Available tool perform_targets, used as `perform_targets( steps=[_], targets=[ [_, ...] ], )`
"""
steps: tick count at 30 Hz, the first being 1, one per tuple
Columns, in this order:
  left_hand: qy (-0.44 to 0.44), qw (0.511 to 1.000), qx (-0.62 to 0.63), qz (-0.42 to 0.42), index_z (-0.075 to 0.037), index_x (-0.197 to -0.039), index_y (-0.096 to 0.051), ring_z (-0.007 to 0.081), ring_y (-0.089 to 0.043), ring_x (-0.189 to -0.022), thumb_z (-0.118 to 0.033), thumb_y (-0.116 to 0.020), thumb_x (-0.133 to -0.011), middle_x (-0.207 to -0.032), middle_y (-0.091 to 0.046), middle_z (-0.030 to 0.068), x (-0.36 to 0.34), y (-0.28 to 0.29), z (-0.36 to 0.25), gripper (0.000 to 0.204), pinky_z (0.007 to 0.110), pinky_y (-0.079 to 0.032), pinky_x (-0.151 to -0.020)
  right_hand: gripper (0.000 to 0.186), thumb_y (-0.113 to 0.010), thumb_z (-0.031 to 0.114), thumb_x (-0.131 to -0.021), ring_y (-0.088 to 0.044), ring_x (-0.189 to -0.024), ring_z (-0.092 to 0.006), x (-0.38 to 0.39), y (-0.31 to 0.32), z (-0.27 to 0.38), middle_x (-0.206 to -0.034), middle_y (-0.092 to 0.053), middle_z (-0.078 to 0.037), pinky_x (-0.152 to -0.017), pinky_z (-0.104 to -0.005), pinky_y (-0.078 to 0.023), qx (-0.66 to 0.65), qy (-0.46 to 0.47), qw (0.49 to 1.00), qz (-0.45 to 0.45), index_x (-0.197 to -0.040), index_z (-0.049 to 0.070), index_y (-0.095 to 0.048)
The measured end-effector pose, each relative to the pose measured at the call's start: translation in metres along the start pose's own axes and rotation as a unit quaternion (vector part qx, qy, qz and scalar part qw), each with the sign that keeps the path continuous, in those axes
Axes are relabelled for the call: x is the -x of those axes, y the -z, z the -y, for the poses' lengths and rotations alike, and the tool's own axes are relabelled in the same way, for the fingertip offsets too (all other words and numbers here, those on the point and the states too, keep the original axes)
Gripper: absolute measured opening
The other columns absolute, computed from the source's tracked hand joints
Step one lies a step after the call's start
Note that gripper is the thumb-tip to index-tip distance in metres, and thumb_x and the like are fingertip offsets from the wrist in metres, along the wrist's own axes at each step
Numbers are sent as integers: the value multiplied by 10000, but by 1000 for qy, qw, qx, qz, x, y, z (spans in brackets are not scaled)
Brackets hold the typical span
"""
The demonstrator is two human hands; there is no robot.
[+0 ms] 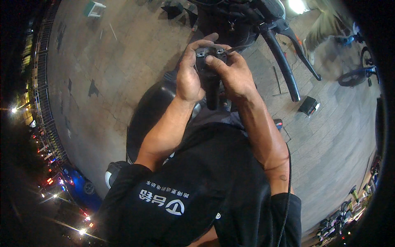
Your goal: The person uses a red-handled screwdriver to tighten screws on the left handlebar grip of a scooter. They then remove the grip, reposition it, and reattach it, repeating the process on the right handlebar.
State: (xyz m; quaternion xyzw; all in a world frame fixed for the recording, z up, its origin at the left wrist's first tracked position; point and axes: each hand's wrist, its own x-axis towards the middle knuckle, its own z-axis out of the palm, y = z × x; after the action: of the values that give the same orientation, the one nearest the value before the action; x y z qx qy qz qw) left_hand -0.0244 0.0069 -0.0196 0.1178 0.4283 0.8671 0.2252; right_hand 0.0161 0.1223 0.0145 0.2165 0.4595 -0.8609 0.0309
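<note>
Both hands are at a black handlebar switch housing (pixel 211 66), with two small light metal fittings showing at its far edge. My left hand (pixel 189 76) is wrapped round its left side, fingers curled over the far end. My right hand (pixel 236 74) grips the right side, its thumb pressed on top. A black handlebar grip (pixel 212 96) extends from the housing toward me. The fingertips under and behind the housing are hidden. Beyond the hands is the dark front of a scooter (pixel 230 26). Its other handlebar grip (pixel 284 66) and brake lever (pixel 302 53) reach out at the right.
The black scooter seat (pixel 150 111) lies below my left forearm. A small black box (pixel 309 106) sits on the paving at right. Another person's legs (pixel 325 31), blurred, are at the upper right near a blue bicycle (pixel 358 76). A green-and-white stool (pixel 94 9) stands far left.
</note>
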Motion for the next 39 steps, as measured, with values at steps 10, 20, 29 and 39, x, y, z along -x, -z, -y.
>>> perform_targets(
  steps=[10,20,29,39],
  targets=[
    [-8,998,-58,3,-99,-1218,-518,291,-560,-1167,-367,-315,-985,-1381,-467,204,0,9,-1,409,418,-433,-1035,266,-679,14,-822,-633,-847,-156,-7,-3,-4,-957,-673,-83,-775,-289,-518,-17,-16,1000,-2,-1079,-2,-615],
    [11,999,-37,19,-72,-1285,-453,288,-534,-1200,-175,-440,-888,-1362,-482,207,0,-5,-11,411,411,-384,-1073,241,-676,58,-833,-629,-835,-153,-12,5,-1,-952,-675,-83,-771,-292,-511,29,-11,999,-6,-1056,-19,-628],
    [46,997,-69,-1,-17,-1409,-358,235,-515,-1207,-49,-450,-848,-1326,-515,156,4,-3,-15,570,368,-364,-1085,302,-663,146,-884,-603,-884,-140,-2,1,10,-993,-667,-71,-817,-289,-487,163,17,986,-26,-1117,-35,-600],
    [61,993,-87,-50,-90,-1291,-448,191,-647,-836,-71,-551,-889,-1146,-600,117,14,-3,6,416,320,-563,-656,367,-517,278,-964,-604,-1051,-274,-58,165,-123,-1157,-617,-149,-926,-402,-486,141,-17,988,-60,-1200,-1,-553]
  ],
)
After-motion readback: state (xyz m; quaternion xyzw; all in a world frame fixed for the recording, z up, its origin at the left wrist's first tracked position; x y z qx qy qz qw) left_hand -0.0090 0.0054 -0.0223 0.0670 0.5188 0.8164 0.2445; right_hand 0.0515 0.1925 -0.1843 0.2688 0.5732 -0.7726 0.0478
